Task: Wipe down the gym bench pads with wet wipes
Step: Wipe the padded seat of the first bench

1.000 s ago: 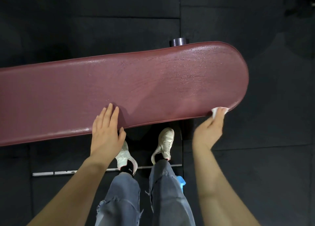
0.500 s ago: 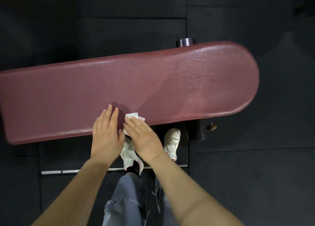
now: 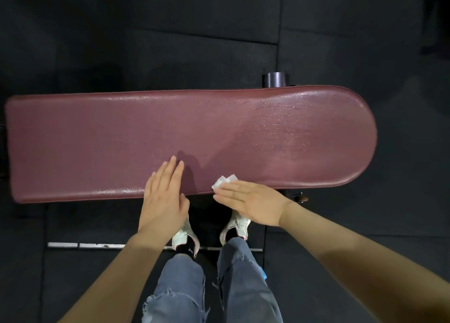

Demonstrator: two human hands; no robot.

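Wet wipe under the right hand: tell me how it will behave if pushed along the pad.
The wet wipe looks crumpled and limp, so it would probably bunch up rather than slide flat. The right hand presses it with straight fingers, which likely keeps it moving. The bench pad shines at its rounded end, so it may glide easily there.

You are looking down on a long maroon padded table (image 3: 170, 137), its rounded end toward 3 o'clock and its squared end toward 9 o'clock. The pad glistens wet near the rounded end. On its near edge, at 6 o'clock, your left grip (image 3: 163, 198) lies flat, and just beside it toward 3 o'clock your right grip (image 3: 253, 201) presses a crumpled white wipe (image 3: 224, 180) with straight fingers. Black floor mats (image 3: 121, 42) lie beneath.
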